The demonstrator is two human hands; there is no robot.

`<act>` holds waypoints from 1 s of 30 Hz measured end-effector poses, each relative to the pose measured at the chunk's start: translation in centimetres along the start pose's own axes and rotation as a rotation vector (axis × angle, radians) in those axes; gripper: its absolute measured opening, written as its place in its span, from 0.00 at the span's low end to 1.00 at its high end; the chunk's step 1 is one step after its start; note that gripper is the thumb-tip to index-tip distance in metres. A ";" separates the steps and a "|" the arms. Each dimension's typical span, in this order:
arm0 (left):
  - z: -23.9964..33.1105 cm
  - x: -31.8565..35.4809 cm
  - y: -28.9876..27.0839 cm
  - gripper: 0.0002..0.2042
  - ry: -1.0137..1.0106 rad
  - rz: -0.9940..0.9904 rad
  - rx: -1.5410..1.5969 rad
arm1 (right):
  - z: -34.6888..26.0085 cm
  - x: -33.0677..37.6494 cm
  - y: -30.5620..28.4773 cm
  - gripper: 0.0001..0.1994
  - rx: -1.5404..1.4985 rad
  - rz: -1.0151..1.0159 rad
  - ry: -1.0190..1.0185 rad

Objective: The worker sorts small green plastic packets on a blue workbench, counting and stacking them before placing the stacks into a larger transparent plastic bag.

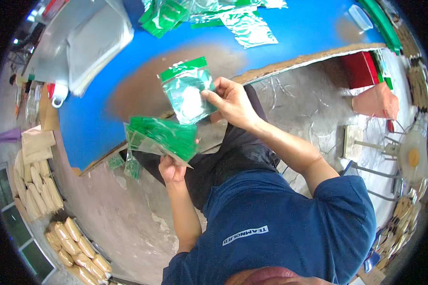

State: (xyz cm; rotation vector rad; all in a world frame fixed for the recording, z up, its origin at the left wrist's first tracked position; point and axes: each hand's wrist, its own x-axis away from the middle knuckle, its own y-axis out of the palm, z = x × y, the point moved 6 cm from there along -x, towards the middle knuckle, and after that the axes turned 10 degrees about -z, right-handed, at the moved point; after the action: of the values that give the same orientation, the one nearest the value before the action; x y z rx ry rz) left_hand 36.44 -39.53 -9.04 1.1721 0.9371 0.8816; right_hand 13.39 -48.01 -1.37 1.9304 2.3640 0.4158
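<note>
Green packets (164, 137) are fanning out above the person's lap, their flat, slick plastic overlapping in thin layers; the left hand (173, 171) is gripping them from below, most of its fingers hiding behind them. Just beyond, the right hand (234, 105) is pinching the right side of a single pouch (187, 92), whose glossy, crinkled film is shining silvery white under a green top strip. Glare is washing out its middle, so whether it is holding anything is impossible to tell. Near the fan, small green-and-clear packets (132, 167) are showing by the counter edge, partly hidden. The counter (88, 128) is spreading behind in smooth blue, wearing through to brown. On its left, a white mug (59, 96) is standing, its inside hard to make out, near a stack of limp, translucent sheets (97, 45). Farther back, more shiny packets (249, 28) are heaping up, running out of view at the top, while a shallow clear tub (361, 18) is resting at the far right, its contents indistinct.
</note>
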 end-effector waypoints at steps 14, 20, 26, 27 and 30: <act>-3.1 -2.3 0.3 0.22 0.020 0.266 -0.368 | -6.6 -2.1 -8.5 0.17 0.926 0.117 -0.182; -4.2 -1.9 -1.4 0.22 0.015 0.202 -0.126 | -4.6 -1.4 -8.7 0.20 1.574 0.075 -0.417; -5.7 -4.0 0.0 0.25 0.045 0.372 -0.302 | -4.9 -1.9 -2.4 0.17 1.305 -0.384 -0.502; -5.5 -3.7 0.2 0.25 0.053 0.375 -0.307 | -5.5 -3.8 -4.2 0.17 1.314 -0.339 -0.497; -5.1 -2.4 0.0 0.25 0.033 0.314 -0.285 | -7.1 -8.4 -13.5 0.19 1.496 -0.037 -0.438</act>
State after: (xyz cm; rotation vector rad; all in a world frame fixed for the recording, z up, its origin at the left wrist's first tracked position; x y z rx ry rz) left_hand 30.85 -39.99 -9.41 1.0735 0.6345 1.2462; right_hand 0.76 -59.80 1.14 1.8041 2.4077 -2.0507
